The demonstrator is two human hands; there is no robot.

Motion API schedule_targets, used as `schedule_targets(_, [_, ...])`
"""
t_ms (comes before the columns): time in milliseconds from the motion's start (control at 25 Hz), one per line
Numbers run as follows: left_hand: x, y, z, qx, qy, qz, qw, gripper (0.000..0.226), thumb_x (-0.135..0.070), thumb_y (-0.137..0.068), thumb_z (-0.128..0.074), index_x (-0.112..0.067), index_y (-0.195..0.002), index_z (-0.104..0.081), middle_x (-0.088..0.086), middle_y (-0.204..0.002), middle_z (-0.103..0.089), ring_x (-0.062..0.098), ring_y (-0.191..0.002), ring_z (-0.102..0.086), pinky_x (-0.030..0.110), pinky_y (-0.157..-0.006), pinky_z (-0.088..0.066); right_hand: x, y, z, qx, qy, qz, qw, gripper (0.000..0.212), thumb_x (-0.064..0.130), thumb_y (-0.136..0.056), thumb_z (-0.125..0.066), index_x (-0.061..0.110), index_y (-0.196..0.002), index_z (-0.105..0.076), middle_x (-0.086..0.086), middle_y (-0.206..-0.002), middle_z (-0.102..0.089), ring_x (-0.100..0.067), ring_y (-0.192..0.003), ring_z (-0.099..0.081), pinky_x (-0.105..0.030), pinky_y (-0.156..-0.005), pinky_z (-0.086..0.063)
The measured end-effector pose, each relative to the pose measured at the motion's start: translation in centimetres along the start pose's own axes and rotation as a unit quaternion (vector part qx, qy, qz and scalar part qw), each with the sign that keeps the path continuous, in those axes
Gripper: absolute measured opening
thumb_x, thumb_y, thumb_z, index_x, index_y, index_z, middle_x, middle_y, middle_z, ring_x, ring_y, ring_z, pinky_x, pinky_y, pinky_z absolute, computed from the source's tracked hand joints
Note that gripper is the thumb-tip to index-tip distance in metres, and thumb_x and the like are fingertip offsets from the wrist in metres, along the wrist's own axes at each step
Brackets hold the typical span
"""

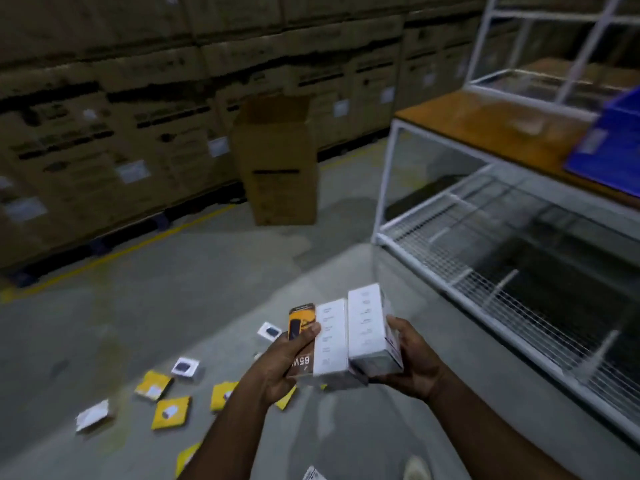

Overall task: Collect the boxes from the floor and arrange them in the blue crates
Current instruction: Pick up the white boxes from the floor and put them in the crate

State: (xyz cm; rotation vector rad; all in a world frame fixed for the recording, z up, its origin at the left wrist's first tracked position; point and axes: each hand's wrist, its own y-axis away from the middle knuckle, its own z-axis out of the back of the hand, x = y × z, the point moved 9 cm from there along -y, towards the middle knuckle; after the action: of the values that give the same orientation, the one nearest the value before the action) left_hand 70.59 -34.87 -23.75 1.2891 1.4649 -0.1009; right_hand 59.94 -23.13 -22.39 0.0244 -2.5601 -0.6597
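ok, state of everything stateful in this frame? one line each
left hand: grips orange box and a white box
right hand: grips white box
orange box: held, off floor
white boxes: held side by side
yellow boxes: scattered on floor
tall carton: upright, top flaps open
blue crate: on wooden shelf, contents hidden

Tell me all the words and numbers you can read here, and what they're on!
"65W", upside down, on the orange-and-brown box held in the left hand.
White boxes in the right hand: grey print too blurred to read.
Wall cartons' labels: too blurred.
Blue crate's label: too blurred.
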Motion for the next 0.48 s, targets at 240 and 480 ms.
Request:
schedule_targets(240, [0.3,-7.3,-16.3,0.084,-0.107,0.026,0.99,0.047,-0.04,-0.083,-0.068,-0.013,-0.122,-0.067,0.013,-0.118,-0.072,0.029,-0.103,-0.069,0.039,-0.083,-0.056,9.9,7.3,11.6,-0.075,-0.046,0.128,0.988,0.084,0.033,-0.059,-0.087,0.006,-0.133,-0.059,-0.021,-0.145,-0.048,-0.039,-0.132,-0.043,-0.052,-0.113,-0.029])
schedule_targets(480, [-1.7,-14.4,-34.3,0.188,-0.154,-0.033,0.969,0.048,-0.026,-0.085,-0.072,-0.014,-0.13,-0.062,0.012,-0.125,-0.069,0.028,-0.106,-0.069,0.039,-0.08,-0.058,25.6,14.7,20.2,-0.086,-0.087,0.246,0.962,0.085,0.032,-0.058,-0.092,0.006,-0.133,-0.06,-0.021,-0.138,-0.055,-0.038,-0.124,-0.053,-0.054,-0.095,-0.048])
